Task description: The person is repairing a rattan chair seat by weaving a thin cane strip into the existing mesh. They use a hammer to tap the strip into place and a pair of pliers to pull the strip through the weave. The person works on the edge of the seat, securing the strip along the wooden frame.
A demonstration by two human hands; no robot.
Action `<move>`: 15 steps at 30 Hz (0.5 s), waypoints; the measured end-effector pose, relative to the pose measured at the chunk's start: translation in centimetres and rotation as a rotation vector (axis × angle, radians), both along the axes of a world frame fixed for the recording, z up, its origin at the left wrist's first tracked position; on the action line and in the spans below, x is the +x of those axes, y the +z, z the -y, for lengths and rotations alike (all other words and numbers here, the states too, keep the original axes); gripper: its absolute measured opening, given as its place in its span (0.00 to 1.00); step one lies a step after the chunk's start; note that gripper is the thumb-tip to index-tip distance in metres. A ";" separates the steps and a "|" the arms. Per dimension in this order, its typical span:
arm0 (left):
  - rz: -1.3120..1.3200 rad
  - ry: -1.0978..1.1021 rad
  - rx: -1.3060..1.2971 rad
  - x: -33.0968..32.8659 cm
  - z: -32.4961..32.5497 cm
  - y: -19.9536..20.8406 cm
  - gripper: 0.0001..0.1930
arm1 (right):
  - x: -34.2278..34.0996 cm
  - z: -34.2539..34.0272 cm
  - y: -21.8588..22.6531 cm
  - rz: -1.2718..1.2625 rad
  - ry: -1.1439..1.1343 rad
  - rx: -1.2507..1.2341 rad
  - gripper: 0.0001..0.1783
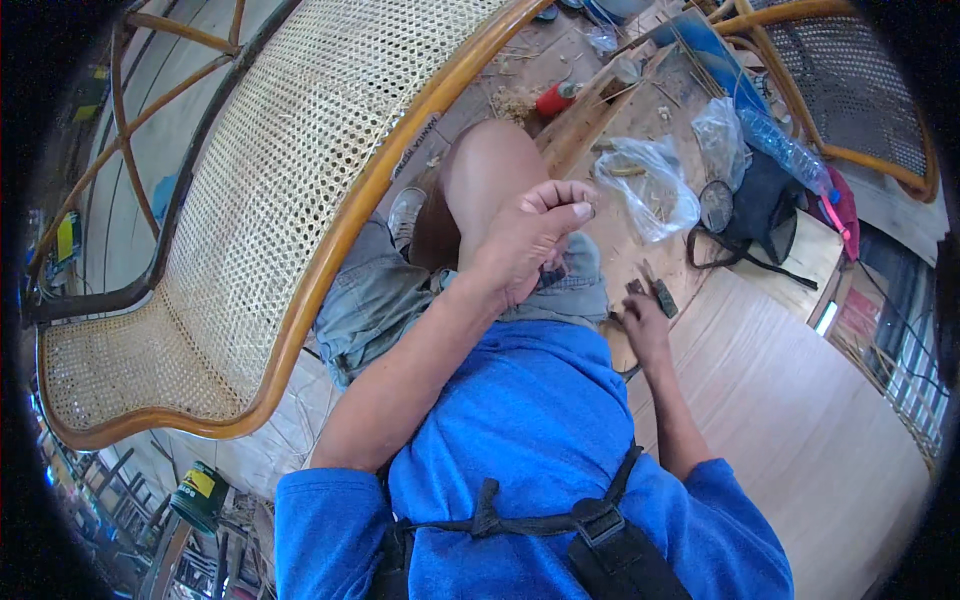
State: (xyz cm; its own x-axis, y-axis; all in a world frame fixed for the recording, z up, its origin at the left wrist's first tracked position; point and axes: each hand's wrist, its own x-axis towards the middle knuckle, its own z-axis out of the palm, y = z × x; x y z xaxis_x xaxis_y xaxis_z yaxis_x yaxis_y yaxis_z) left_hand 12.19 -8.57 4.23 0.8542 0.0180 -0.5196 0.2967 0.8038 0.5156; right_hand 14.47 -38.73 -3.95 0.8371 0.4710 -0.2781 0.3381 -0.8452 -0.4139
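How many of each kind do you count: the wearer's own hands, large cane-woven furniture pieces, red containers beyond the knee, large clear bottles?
Hands: 2 (left hand, right hand)
Cane-woven furniture: 2 (left piece, upper-right piece)
Red container: 1
Clear bottle: 1
Total: 6

We see pale letters (200, 491) on the green bucket (196, 508), lower left, and tiny dark writing (414, 150) along the big chair's wooden edge (372, 187), upper middle.
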 end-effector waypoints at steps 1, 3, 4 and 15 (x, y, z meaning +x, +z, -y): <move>-0.018 0.019 -0.006 -0.1 -0.1 -0.1 0.08 | -1.5 0.0 0.1 0.081 0.084 -0.081 0.13; -0.044 0.051 -0.018 -0.1 0.0 -0.4 0.07 | -3.4 0.7 -0.5 0.165 0.128 -0.201 0.15; -0.042 0.053 -0.055 0.0 0.1 -0.5 0.07 | -4.0 1.2 -1.6 0.170 0.092 -0.233 0.15; -0.101 0.095 -0.217 -0.6 0.8 -0.2 0.05 | -0.4 0.7 4.4 -0.512 -0.224 0.072 0.21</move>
